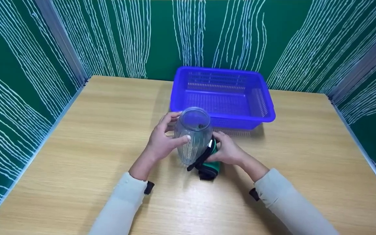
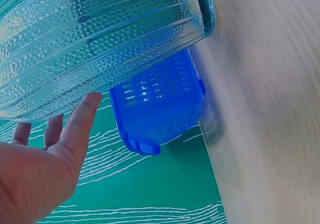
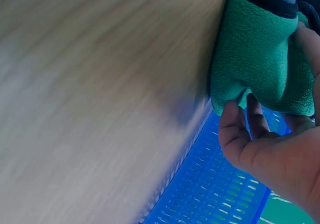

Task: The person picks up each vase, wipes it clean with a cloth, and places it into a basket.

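A clear, ribbed glass vase (image 1: 194, 143) with a round open mouth stands in front of the basket in the head view. My left hand (image 1: 162, 138) holds it from the left, thumb across the front and fingers round the far side. In the left wrist view, the dimpled vase (image 2: 100, 48) fills the top, with the fingers along its side. My right hand (image 1: 228, 150) grips a green fabric pouch (image 1: 214, 160) with black trim, right beside the vase. A black strap hangs from the pouch across the vase's lower side. Fingers and thumb pinch the fleecy pouch (image 3: 255, 53) in the right wrist view.
A blue-purple perforated plastic basket (image 1: 220, 120) sits behind both hands, near the back of the wooden table (image 1: 116, 114). Green panels (image 1: 162, 39) with white wavy lines enclose the table at the back and sides.
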### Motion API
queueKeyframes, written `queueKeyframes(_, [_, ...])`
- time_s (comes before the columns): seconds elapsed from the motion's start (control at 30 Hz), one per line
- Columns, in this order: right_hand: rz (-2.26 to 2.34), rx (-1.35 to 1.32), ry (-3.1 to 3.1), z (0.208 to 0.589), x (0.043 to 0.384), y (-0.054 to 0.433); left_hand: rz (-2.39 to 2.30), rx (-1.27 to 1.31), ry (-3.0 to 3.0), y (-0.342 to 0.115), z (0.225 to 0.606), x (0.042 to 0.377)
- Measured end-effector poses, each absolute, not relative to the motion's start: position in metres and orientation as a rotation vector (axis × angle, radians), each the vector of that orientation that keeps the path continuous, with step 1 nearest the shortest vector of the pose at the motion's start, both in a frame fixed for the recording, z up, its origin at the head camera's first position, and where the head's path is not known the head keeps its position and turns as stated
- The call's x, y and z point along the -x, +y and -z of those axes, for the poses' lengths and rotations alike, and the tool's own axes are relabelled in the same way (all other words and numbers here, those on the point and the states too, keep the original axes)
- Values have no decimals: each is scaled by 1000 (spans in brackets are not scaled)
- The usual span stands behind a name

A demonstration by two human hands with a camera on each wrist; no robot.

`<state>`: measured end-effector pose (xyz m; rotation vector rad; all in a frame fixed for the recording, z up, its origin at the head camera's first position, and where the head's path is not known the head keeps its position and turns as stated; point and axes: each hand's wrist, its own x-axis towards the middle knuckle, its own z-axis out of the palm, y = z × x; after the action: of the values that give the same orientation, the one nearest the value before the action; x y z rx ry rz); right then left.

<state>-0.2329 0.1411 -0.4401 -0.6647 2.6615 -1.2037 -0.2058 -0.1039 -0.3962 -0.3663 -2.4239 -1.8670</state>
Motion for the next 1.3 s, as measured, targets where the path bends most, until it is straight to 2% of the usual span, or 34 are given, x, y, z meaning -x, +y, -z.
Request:
queueKeyframes(0.27, [1291,762,2638,434,233,146,1935,409,-2398,-107,398,208])
queueKeyframes(0.63, [1420,743,2597,424,231,152,2011,435,-2374,-108,401,210])
queueKeyframes(1.3, [1637,875,2557,401,233,149,2069,484,-2322,-106,401,208])
